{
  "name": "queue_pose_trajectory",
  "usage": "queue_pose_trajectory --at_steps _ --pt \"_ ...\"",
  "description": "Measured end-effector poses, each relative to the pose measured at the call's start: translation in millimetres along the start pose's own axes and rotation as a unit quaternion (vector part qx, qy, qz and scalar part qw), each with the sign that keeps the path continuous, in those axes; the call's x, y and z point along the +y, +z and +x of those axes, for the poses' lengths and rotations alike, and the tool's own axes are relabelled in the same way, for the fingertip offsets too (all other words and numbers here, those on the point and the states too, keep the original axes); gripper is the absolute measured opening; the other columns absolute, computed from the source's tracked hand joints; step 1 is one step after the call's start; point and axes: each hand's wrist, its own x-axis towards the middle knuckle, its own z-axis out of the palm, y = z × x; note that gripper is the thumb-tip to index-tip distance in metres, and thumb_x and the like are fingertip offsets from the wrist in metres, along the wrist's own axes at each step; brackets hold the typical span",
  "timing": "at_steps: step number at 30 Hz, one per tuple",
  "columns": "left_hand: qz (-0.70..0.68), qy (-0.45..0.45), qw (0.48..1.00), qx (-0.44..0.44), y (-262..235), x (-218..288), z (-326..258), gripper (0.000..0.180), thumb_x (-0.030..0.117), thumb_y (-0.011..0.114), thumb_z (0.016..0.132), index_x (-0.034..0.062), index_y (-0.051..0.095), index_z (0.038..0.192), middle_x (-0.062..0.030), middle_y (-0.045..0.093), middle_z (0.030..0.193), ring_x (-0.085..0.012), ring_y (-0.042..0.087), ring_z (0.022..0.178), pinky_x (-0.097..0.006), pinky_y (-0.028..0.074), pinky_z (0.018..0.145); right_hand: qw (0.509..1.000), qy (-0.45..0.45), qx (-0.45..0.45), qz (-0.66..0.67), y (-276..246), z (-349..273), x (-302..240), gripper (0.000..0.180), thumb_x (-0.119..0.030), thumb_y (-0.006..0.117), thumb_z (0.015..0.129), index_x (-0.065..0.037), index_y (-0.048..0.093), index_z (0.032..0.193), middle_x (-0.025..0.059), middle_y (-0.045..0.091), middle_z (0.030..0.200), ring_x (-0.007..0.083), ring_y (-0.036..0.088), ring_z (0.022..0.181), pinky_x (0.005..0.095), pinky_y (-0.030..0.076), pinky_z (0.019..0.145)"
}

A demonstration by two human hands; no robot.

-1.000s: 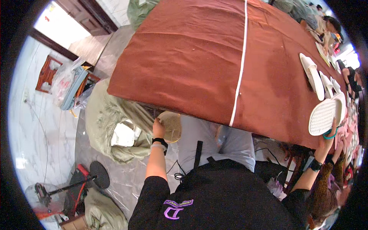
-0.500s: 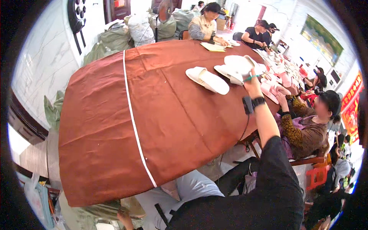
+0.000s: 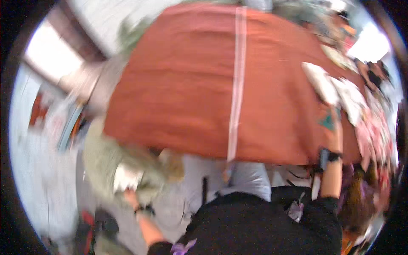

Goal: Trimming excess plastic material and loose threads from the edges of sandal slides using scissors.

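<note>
Much of the head view is smeared by motion. At lower left, my left hand [image 3: 131,196] reaches down to a pale green sack [image 3: 100,159] beside the table. Its fingers meet a white item [image 3: 127,177] in the sack's mouth; their grip is blurred. On the right, my right hand [image 3: 332,123] is over the table, closed round a small teal tool [image 3: 327,122] whose kind I cannot make out. Just beyond its fingertips lies a white slipper [image 3: 321,83], possibly touching them. More white slippers [image 3: 352,100] lie to its right.
A reddish-brown cloth [image 3: 182,85] covers the table, with a white strip [image 3: 237,85] running across it. Pink slippers [image 3: 374,134] crowd the right side. Co-workers [image 3: 376,74] sit at the far right. A bag and a blue board [image 3: 70,127] stand at left.
The view has swung left and down, so the table sits further right and higher. My left hand has come into fuller view at the sack. My right hand still has the teal tool.
</note>
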Motion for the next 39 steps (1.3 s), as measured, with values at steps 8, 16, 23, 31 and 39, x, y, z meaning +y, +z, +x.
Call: queue_pose_trajectory --at_steps 8,16,23,31,39 --pt "0.051 -0.111 0.988 0.095 46 2 14 0.053 0.022 0.071 0.070 -0.0060 0.051 0.110 -0.0197 0.058 0.105 -0.0277 0.056 0.093 -0.036 0.044 0.081 0.950 0.172 -0.171 0.195 20 -51 -23 0.070 -0.052 0.039 0.092 0.002 0.031 0.136 -0.0013 0.043 0.053 0.0050 0.034 0.039 0.0173 0.029 0.040" --pt "-0.354 -0.236 0.897 0.122 43 30 63 0.075 0.033 0.077 0.069 -0.0086 0.040 0.120 -0.0162 0.057 0.103 -0.0257 0.059 0.086 -0.038 0.046 0.070 0.958 0.210 -0.023 0.195 11 -85 -30 0.071 -0.054 0.034 0.092 0.002 0.029 0.136 -0.0020 0.043 0.051 0.0047 0.033 0.034 0.0179 0.026 0.031" --pt "-0.444 -0.345 0.827 0.009 66 83 118 0.056 0.033 0.077 0.069 0.0072 0.051 0.111 -0.0101 0.052 0.093 -0.0240 0.051 0.076 -0.042 0.044 0.073 0.968 0.202 0.023 0.151 21 -117 -58 0.064 -0.048 0.041 0.093 -0.002 0.032 0.135 -0.0015 0.049 0.060 0.0047 0.035 0.038 0.0187 0.029 0.035" --pt "-0.478 -0.256 0.836 0.087 50 66 136 0.064 0.019 0.078 0.070 0.0054 0.041 0.120 -0.0131 0.059 0.107 -0.0279 0.052 0.104 -0.046 0.043 0.082 0.960 0.238 -0.005 0.147 44 -113 -48 0.057 -0.048 0.036 0.095 -0.002 0.039 0.129 0.0006 0.048 0.055 0.0072 0.038 0.035 0.0191 0.030 0.033" --pt "-0.444 -0.178 0.875 0.072 46 77 44 0.036 0.027 0.071 0.080 0.0030 0.045 0.088 -0.0059 0.052 0.079 -0.0174 0.056 0.072 -0.034 0.049 0.061 0.962 0.209 -0.072 0.158 49 -110 -32 0.063 -0.052 0.036 0.093 0.001 0.039 0.128 0.0019 0.048 0.052 0.0088 0.040 0.034 0.0194 0.032 0.032"
